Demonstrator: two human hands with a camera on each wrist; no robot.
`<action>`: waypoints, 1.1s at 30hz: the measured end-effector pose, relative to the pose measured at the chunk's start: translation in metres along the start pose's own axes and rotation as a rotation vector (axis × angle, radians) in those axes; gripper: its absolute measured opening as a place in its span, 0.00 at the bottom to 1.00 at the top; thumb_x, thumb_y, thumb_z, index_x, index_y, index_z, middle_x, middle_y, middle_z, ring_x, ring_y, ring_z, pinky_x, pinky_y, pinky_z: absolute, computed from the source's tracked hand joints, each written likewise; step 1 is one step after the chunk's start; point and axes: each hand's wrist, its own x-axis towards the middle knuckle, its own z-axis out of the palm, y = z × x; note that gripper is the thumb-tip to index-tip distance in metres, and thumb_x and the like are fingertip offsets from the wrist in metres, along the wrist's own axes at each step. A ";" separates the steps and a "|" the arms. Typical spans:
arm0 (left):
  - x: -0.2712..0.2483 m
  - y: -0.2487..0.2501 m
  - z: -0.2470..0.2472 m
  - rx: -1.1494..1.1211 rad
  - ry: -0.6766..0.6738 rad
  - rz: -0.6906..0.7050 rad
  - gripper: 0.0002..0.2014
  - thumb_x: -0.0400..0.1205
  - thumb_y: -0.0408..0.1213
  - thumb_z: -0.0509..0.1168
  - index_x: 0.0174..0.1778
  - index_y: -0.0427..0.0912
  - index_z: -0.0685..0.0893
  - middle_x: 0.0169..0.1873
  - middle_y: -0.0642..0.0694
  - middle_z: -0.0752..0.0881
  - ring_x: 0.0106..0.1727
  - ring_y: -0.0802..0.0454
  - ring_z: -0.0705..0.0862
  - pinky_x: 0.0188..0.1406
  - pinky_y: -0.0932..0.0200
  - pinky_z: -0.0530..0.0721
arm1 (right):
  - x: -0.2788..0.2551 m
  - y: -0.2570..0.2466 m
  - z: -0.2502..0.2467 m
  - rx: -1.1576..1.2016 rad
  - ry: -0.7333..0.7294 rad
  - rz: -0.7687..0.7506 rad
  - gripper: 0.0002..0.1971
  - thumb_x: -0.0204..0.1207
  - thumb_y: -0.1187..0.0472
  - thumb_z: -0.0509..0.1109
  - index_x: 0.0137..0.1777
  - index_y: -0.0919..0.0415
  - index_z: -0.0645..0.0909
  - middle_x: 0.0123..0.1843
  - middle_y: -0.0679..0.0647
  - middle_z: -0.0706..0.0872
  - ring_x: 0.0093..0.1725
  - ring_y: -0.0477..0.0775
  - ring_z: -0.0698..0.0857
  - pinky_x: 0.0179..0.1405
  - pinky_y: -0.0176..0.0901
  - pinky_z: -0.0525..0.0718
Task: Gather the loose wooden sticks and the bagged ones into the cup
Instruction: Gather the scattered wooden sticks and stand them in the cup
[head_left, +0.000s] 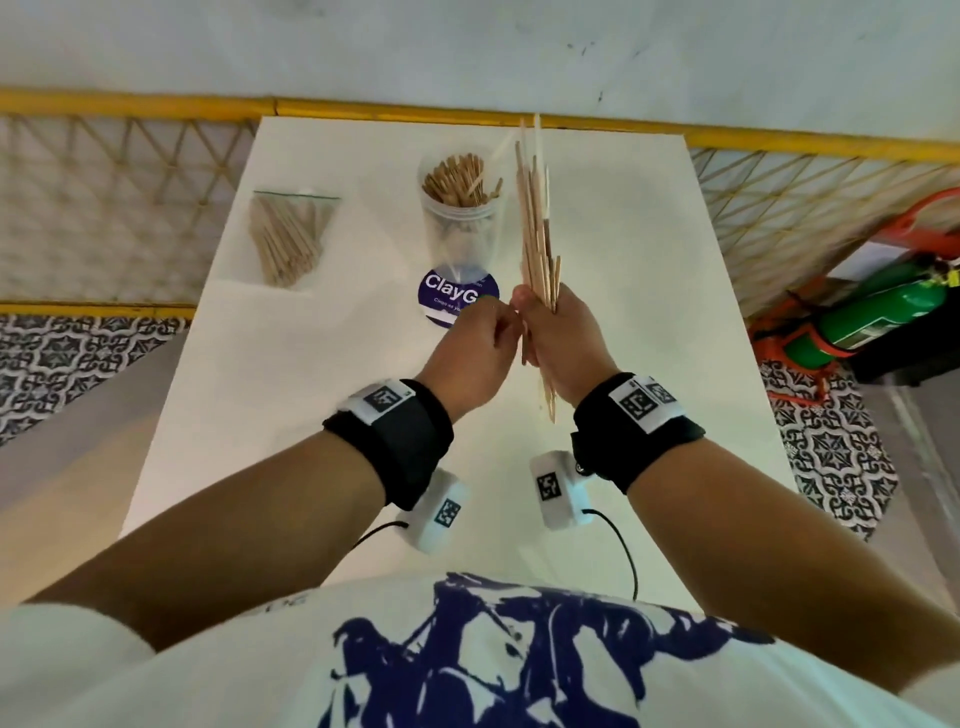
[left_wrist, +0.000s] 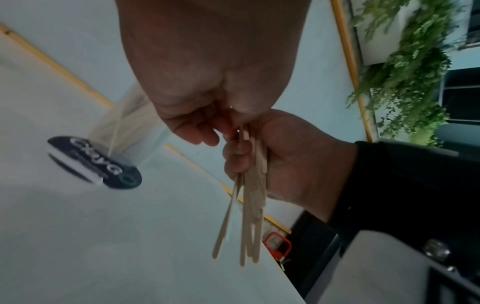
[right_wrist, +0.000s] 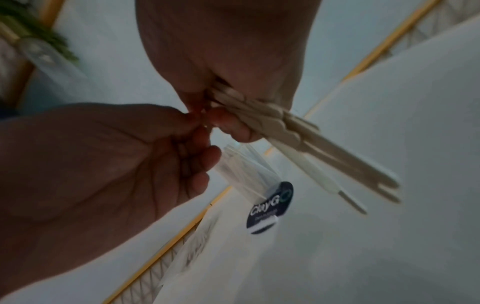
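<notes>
My right hand (head_left: 548, 325) grips a bundle of long wooden sticks (head_left: 532, 208) upright above the white table (head_left: 311, 415). Their lower ends poke out below the fist (left_wrist: 253, 216). My left hand (head_left: 498, 325) is pressed against it, fingers curled, thumb and forefinger pinching at the bundle's near edge (right_wrist: 198, 116). Just left of the bundle stands a clear plastic cup (head_left: 460, 228), packed with shorter sticks. A clear zip bag of sticks (head_left: 291, 234) lies flat at the table's far left, apart from both hands.
A round dark "ClayGo" sticker (head_left: 447, 304) lies on the table just in front of the cup. A yellow-framed lattice railing (head_left: 130, 208) borders the table's far and side edges. A green fire extinguisher (head_left: 872, 322) lies on the floor to the right.
</notes>
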 end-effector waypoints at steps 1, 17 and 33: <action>0.001 0.001 -0.007 -0.011 0.005 -0.029 0.15 0.85 0.37 0.58 0.30 0.49 0.71 0.27 0.53 0.76 0.27 0.60 0.73 0.28 0.66 0.69 | 0.002 -0.005 -0.001 -0.017 0.005 -0.007 0.12 0.83 0.54 0.61 0.39 0.56 0.75 0.23 0.47 0.79 0.19 0.46 0.74 0.25 0.38 0.74; 0.042 0.026 -0.086 -0.221 -0.069 -0.020 0.20 0.84 0.44 0.63 0.72 0.43 0.75 0.60 0.60 0.85 0.53 0.67 0.85 0.42 0.70 0.82 | 0.046 -0.065 0.027 0.219 -0.574 0.029 0.07 0.74 0.79 0.64 0.48 0.72 0.82 0.27 0.60 0.81 0.29 0.56 0.82 0.34 0.51 0.88; 0.030 -0.017 -0.050 -1.498 0.310 -0.800 0.16 0.87 0.42 0.54 0.50 0.37 0.84 0.34 0.41 0.89 0.35 0.48 0.89 0.34 0.58 0.89 | 0.047 -0.082 0.060 0.386 -0.230 -0.137 0.07 0.71 0.66 0.75 0.33 0.56 0.85 0.30 0.56 0.87 0.38 0.60 0.87 0.48 0.58 0.88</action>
